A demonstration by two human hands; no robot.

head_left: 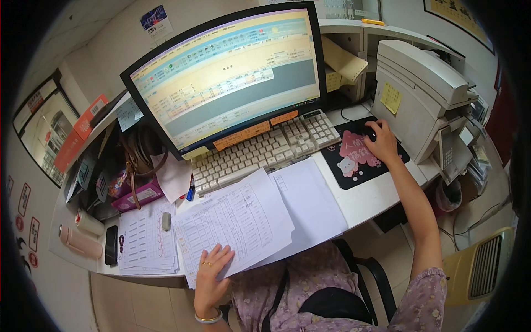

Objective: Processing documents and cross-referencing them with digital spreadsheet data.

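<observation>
Head view: desk workstation, person seated. Left hand (212, 269), fingers spread and flat, presses the lower edge of a printed table sheet (235, 221) that lies on top of other paper sheets (307, 202) at the desk's near edge. Right hand (380, 141) cupped over a dark mouse (371, 134) on a black-and-pink mouse pad (359, 160), well apart from the sheet. Monitor (227, 77) shows a filled form with several rows; keyboard (265, 149) untouched between. Judged stage: entry from the sheet seems partway, though how many rows remain cannot be told at this size. Second stack of forms (146, 240) lies left, beside a phone (111, 244); printer (426, 94) stands right.
</observation>
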